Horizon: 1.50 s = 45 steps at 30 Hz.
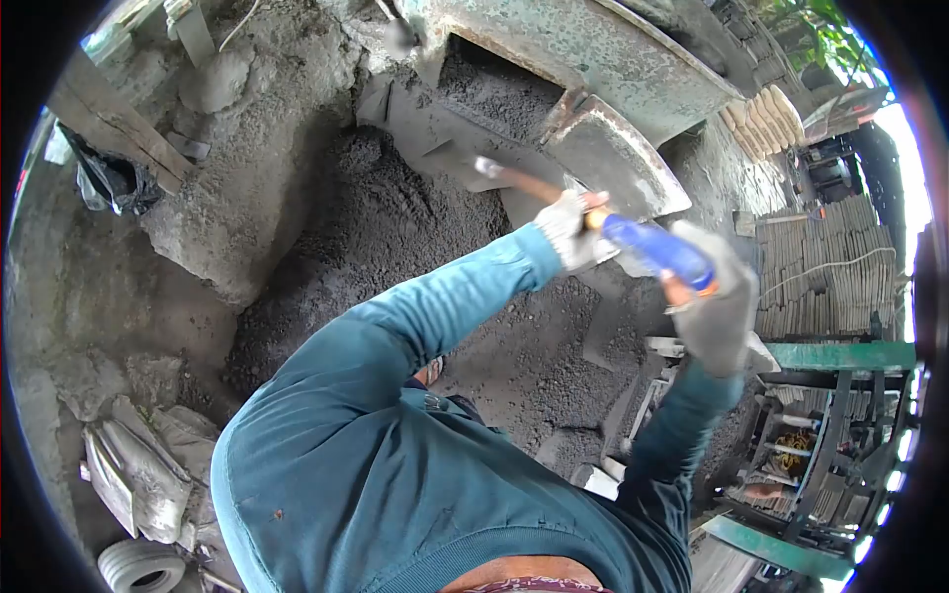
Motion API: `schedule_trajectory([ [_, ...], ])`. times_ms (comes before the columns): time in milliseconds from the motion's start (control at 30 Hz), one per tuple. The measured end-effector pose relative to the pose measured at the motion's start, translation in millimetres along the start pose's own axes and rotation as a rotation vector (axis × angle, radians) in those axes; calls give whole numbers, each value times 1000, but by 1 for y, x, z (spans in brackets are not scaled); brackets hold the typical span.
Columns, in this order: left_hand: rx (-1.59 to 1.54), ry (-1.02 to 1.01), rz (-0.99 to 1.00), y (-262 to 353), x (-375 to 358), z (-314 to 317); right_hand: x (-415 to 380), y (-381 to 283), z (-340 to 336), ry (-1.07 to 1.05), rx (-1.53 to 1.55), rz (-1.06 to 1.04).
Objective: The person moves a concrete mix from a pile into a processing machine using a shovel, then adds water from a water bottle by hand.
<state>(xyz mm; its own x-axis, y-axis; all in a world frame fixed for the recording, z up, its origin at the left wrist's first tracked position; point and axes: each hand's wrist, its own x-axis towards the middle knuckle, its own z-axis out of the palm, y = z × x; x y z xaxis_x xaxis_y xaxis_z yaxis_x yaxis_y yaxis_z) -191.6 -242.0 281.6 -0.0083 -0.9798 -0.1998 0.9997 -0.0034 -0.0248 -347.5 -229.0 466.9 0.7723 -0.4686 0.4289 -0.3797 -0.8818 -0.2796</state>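
My left hand, in a pale work glove, is closed around the wooden shaft of a shovel. My right hand, gloved too and blurred by motion, grips the tool near the end of its blue handle. The shaft slants up and left to a bright metal socket. Beyond it, the grey blade is blurred and hard to separate from the dark material behind. Below the tool lies a heap of dark, damp, granular material. A worn metal chute or tray sits just past my left hand.
A weathered metal machine body with a dark opening stands ahead. Stacked grey tiles and a green metal frame are on the right. To the left are a rough concrete block, a wooden post and a tire.
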Motion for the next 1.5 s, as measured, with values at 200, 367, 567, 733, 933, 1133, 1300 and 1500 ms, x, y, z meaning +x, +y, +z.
schedule_trajectory([
  [200,-68,203,15,36,115,-120,19,31,102,-320,-49,327],
  [367,430,427,58,24,-6,-301,-125,-23,230,-589,58,219],
  [567,565,313,-109,15,-99,-294,-141,-65,195,-319,741,-150],
  [733,-114,69,-211,23,-201,-122,-94,8,282,-253,1221,952],
  [933,25,123,12,90,-327,-130,-47,62,478,-614,1914,1014],
  [1133,872,353,674,215,-527,-181,-8,-105,520,3,1529,1350],
  [1300,450,1045,785,226,-547,-271,12,-179,594,31,1556,1563],
  [1500,-390,1403,825,154,-653,-457,-103,-273,759,-692,1328,1753],
])
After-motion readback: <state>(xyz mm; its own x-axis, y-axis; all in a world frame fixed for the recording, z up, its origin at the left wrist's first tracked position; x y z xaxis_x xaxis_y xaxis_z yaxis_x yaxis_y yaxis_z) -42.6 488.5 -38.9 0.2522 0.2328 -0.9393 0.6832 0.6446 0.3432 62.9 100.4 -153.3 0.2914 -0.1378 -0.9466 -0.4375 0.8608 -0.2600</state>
